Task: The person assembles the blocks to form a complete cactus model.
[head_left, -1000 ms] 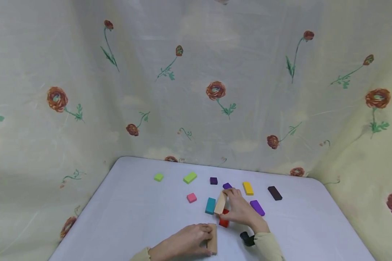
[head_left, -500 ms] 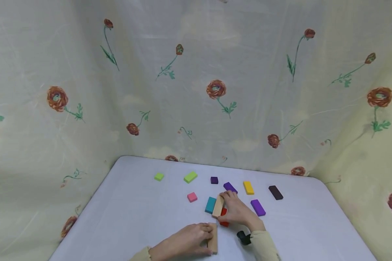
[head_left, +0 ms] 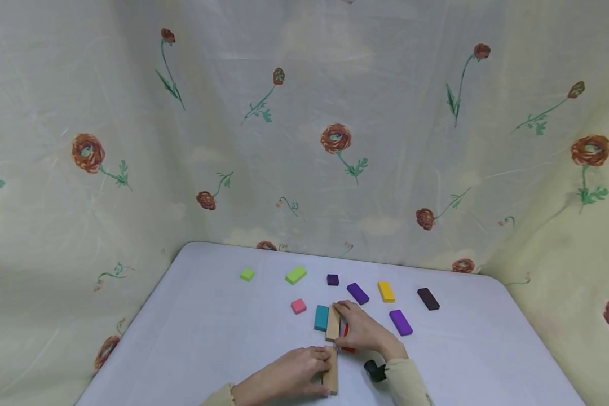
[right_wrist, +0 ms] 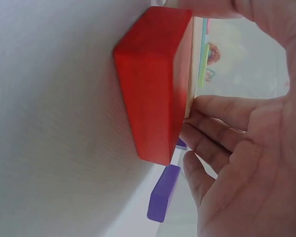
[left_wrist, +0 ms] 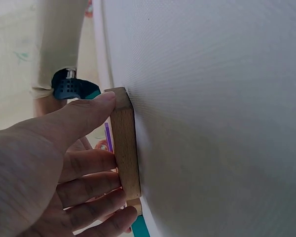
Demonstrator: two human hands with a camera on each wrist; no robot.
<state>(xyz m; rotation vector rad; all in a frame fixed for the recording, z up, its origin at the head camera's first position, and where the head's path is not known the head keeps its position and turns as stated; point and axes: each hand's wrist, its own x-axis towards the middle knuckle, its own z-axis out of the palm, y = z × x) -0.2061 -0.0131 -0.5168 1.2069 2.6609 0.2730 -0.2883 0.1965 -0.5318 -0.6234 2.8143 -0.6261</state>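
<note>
My left hand point(head_left: 296, 372) grips a plain wooden block point(head_left: 332, 372) near the front of the table, thumb at its near end in the left wrist view and fingers along its side. Just beyond it, my right hand point(head_left: 364, 330) pinches a second wooden block point(head_left: 332, 324) by its ends, thumb at the near end and fingertips at the far end. This block stands right alongside a teal block point(head_left: 321, 318). Under the right hand sits a red block point(right_wrist: 148, 94), mostly covered by the hand in the head view but large in the right wrist view.
A pink block point(head_left: 298, 306) lies left of the teal one. Farther back are two light green blocks point(head_left: 296, 275), a small dark purple one point(head_left: 332, 279), a yellow one point(head_left: 386, 291) and a dark brown one point(head_left: 428, 299). Two longer purple blocks point(head_left: 401, 322) lie right.
My right hand has moved left and slightly nearer with its wooden block, and the teal block has shifted a little left. A purple block behind the hand is uncovered. The left hand stays put.
</note>
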